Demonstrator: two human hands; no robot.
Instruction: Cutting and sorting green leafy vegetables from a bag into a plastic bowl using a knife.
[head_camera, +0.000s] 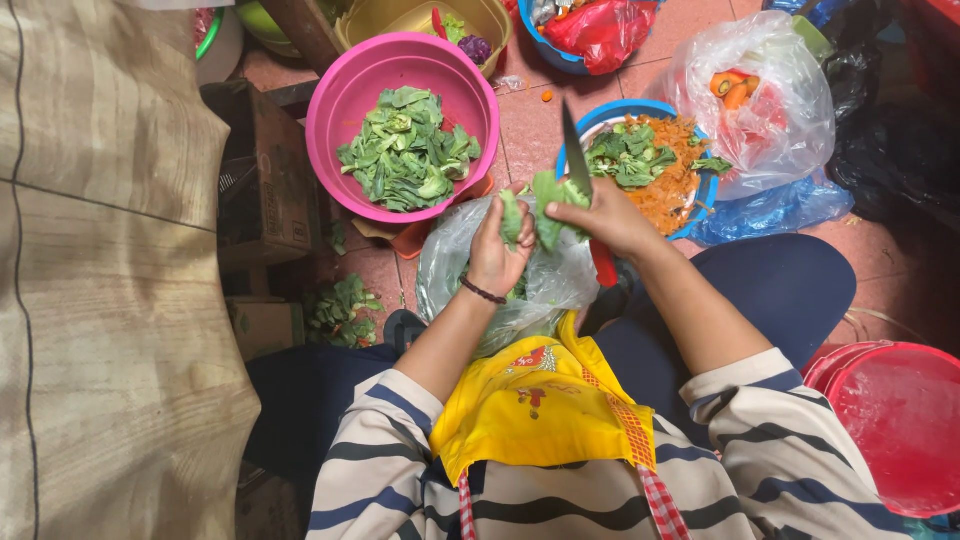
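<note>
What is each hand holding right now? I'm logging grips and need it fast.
Left hand: closed on a green vegetable piece.
Right hand: closed on a red-handled knife, blade up, also touching a green leaf.

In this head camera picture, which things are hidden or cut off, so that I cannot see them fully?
- Red knife handle: mostly covered by the right hand.
- Clear plastic bag below the hands: its contents are hidden by the left hand and crinkled plastic.
- Red bucket: cut off by the right edge.
- Yellow bowl: cut off by the top edge.
</note>
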